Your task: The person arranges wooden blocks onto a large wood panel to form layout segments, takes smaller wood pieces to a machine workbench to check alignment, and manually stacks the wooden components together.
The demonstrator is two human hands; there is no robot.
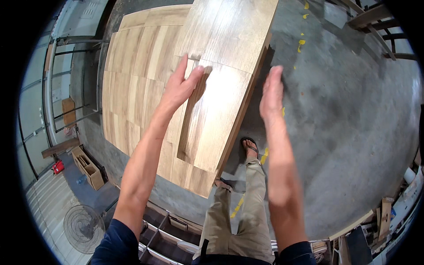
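Note:
My left hand [180,86] is held over a wood-patterned surface [145,57], its thumb and fingers apart, with nothing in it. Just under its fingertips runs the left edge of a glossy light-wood plank [221,110]; whether they touch it I cannot tell. Another glossy plank [238,26] lies end to end with it farther away, a thin seam between the two. To the right, past the surface's long edge, my right hand [272,93] hangs over the floor with fingers stretched out, holding nothing.
Grey concrete floor [344,132] with yellow marks extends to the right. A standing fan [84,229] and an open cardboard box [88,168] are at the lower left. Compartmented shelving [170,236] stands close behind my legs. Wooden racks [380,26] occupy the far right.

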